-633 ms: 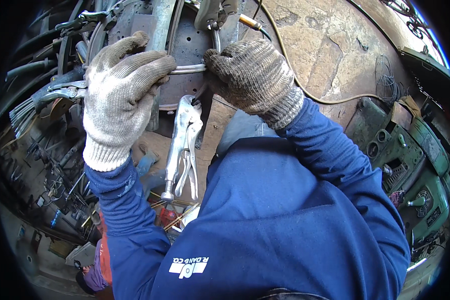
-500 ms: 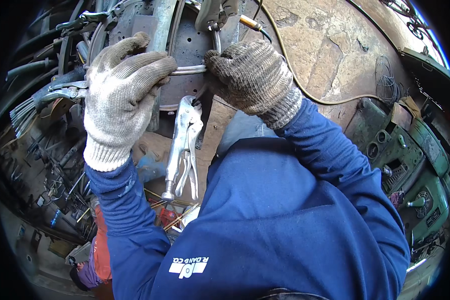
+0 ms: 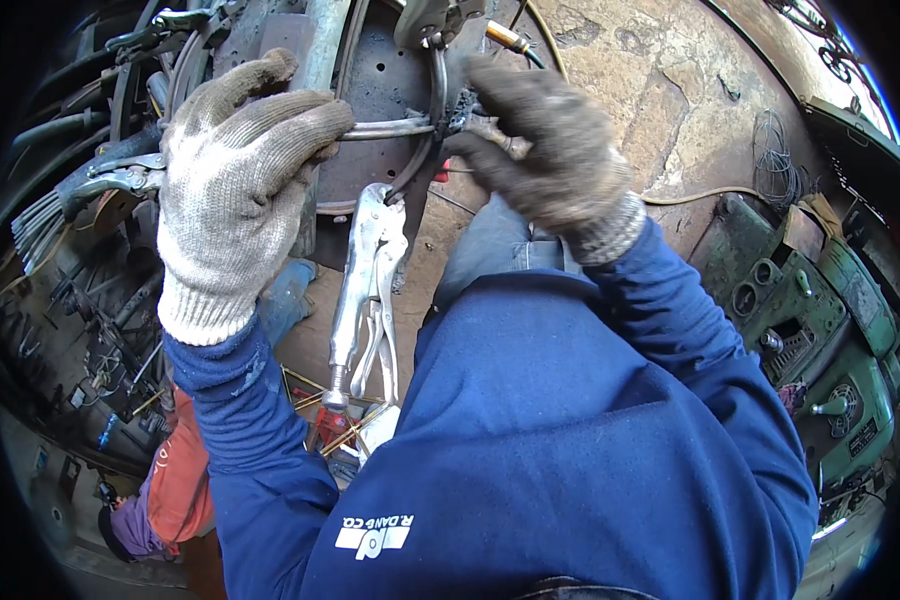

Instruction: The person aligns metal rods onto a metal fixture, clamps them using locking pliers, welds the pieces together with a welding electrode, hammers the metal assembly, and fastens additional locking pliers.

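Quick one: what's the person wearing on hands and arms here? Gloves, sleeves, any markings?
Both hands wear knitted work gloves with ribbed cuffs: the left hand's is light grey-white, the right hand's darker, grimy grey-brown. Long blue sleeves run from the cuffs up both arms. A white logo patch shows on the blue garment low in the frame.

Off-white knit glove, grey-brown glove, blue sleeves, silvery locking pliers

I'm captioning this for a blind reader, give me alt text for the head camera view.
Two gloved hands grip a thin metal rod: the left hand in a pale knit glove, the right hand in a darker one. Silver locking pliers hang clamped below.
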### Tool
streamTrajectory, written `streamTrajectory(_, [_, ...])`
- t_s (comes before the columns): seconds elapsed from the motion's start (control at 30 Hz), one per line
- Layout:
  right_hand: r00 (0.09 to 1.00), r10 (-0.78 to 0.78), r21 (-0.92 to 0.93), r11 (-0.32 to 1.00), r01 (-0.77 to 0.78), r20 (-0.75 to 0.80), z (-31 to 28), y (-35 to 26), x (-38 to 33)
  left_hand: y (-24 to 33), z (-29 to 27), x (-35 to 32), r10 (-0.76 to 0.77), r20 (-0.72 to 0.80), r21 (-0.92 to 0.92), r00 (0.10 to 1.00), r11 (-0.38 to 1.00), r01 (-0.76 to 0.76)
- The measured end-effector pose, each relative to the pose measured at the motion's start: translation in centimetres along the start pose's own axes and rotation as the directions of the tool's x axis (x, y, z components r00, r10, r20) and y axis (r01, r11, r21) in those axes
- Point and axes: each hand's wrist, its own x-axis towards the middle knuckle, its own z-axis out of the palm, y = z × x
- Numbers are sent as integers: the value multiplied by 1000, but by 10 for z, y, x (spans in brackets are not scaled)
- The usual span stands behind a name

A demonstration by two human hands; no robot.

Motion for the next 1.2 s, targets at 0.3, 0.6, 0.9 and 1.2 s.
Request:
streamTrajectory(0.3, [826,563,47,824,-564,34,-47,74,-99,-3,0,-3,3,35,-2,999,1000,-3])
streamTrajectory(0.6, [794,599,17,797,-603,103,-35,68,-112,0,1,-4,-20,26,-11,999,1000,21])
streamTrajectory(0.9, [729,647,-154,762,-629,221,-30,70,-109,5,1,-3,-26,21,43,999,999,25])
streamTrajectory(1.2, [729,661,-127,750,-649,180,-17,86,-127,5,1,-4,8,5,23,1000,1000,-8])
